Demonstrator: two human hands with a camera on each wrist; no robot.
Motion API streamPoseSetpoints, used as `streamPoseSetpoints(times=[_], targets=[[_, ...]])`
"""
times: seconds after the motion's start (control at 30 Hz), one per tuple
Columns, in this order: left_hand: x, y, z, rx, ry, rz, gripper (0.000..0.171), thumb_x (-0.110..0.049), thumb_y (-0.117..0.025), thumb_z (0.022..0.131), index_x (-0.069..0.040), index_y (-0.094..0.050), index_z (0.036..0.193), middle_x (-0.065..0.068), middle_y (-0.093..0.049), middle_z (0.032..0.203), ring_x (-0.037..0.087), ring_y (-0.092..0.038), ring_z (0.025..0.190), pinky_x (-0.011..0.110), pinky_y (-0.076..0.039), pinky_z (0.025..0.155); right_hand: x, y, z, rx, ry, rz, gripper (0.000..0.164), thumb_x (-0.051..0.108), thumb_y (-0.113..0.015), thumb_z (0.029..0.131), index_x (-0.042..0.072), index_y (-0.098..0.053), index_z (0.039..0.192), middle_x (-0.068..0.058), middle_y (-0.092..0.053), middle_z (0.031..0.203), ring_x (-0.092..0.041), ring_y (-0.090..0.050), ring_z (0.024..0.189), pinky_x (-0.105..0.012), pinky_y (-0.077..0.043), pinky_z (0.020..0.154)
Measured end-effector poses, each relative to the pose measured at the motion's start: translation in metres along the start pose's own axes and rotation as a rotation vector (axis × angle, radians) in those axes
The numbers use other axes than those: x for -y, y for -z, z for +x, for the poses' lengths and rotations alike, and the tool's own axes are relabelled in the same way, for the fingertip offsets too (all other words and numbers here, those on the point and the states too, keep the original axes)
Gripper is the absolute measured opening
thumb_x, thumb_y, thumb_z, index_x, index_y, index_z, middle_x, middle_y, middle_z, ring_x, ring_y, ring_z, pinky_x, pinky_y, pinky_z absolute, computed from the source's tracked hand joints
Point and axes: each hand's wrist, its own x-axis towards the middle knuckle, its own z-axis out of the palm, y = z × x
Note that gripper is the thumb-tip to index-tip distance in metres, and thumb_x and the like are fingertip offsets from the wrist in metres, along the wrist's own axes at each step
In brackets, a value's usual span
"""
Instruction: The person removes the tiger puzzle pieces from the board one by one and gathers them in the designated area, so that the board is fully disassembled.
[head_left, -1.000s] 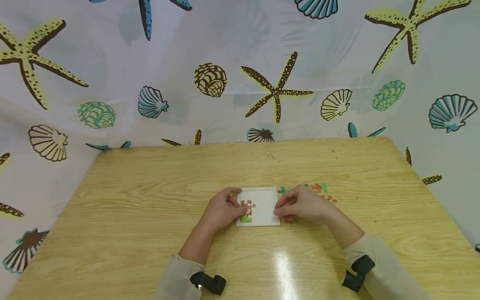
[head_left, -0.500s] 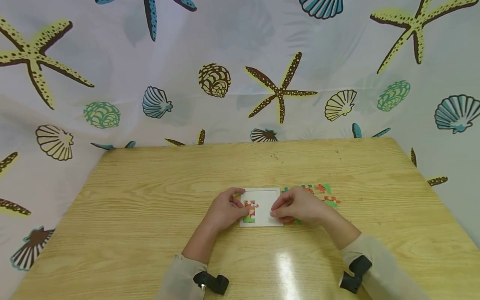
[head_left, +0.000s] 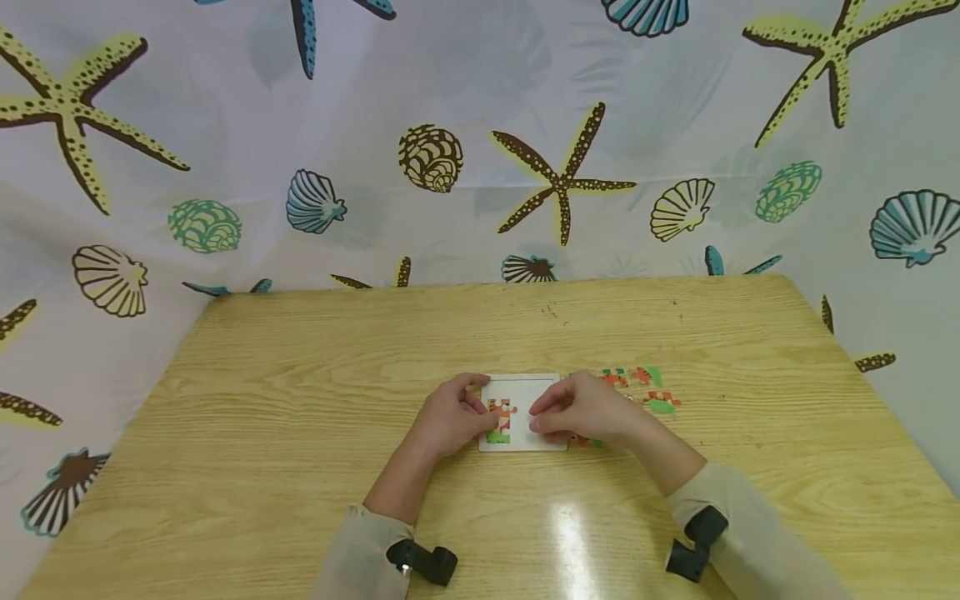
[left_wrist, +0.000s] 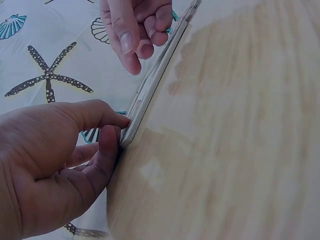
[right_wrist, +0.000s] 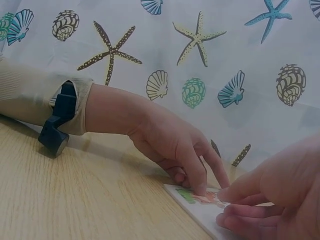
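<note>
A white puzzle tray [head_left: 528, 385] lies flat on the table. Tiger-picture puzzle pieces [head_left: 498, 436] sit joined at its left side. My left hand [head_left: 450, 418] holds the tray's left side: the thumb rests on the pieces, while the index finger reaches the far left corner. In the right wrist view, that thumb covers part of the orange and green picture [right_wrist: 186, 195]. My right hand [head_left: 588, 410] hovers over the tray's right half, thumb and index finger slightly apart; no piece shows between the fingertips. The left wrist view has the right hand [left_wrist: 135, 30] close above the tray.
Several loose puzzle pieces [head_left: 662, 403] in orange and green lie right of the tray, some hidden behind the right hand. The wooden table [head_left: 337, 375] ends at a cloth backdrop [head_left: 450, 83] printed with shells and starfish. Each sleeve carries a black wrist camera [head_left: 422, 563].
My right hand has moved left, from the tray's right edge to over its inner area. The left hand keeps its hold on the tray. The head view has shifted slightly.
</note>
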Motion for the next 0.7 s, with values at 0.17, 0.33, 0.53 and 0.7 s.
streamPoseSetpoints(times=[0.17, 0.33, 0.53, 0.7], targets=[[-0.002, 0.0, 0.0, 0.008, 0.023, -0.011, 0.055, -0.009, -0.08, 0.086, -0.006, -0.063, 0.138, 0.006, -0.064, 0.091, 0.019, -0.056, 0.076, 0.029, -0.045, 0.066, 0.001, -0.003, 0.004, -0.001, -0.009, 0.01, 0.025, 0.012, -0.076, 0.096, -0.006, -0.075, 0.114, -0.01, -0.078, 0.095, -0.017, -0.074, 0.082, -0.031, -0.059, 0.074], [-0.004, 0.002, -0.002, 0.011, 0.029, -0.011, 0.055, -0.009, -0.08, 0.086, -0.006, -0.063, 0.138, 0.006, -0.064, 0.091, 0.019, -0.056, 0.076, 0.028, -0.044, 0.066, -0.001, -0.004, 0.007, -0.014, 0.013, -0.009, 0.024, 0.011, -0.076, 0.095, -0.006, -0.076, 0.113, -0.01, -0.078, 0.093, -0.015, -0.073, 0.079, -0.03, -0.058, 0.073], [-0.003, 0.002, -0.002, 0.008, 0.021, -0.005, 0.055, -0.01, -0.08, 0.085, -0.006, -0.063, 0.137, 0.006, -0.064, 0.09, 0.019, -0.055, 0.076, 0.028, -0.044, 0.066, -0.002, -0.008, 0.011, -0.04, 0.011, 0.008, 0.023, 0.01, -0.076, 0.095, -0.005, -0.076, 0.113, -0.01, -0.077, 0.1, -0.015, -0.075, 0.084, -0.03, -0.06, 0.078], [-0.002, 0.001, -0.001, 0.011, 0.014, -0.008, 0.055, -0.009, -0.08, 0.085, -0.005, -0.063, 0.137, 0.006, -0.064, 0.089, 0.018, -0.055, 0.074, 0.028, -0.044, 0.065, -0.002, -0.013, 0.014, -0.051, 0.0, 0.054, 0.023, 0.009, -0.075, 0.096, -0.006, -0.075, 0.114, -0.012, -0.077, 0.1, -0.017, -0.075, 0.085, -0.031, -0.061, 0.078]])
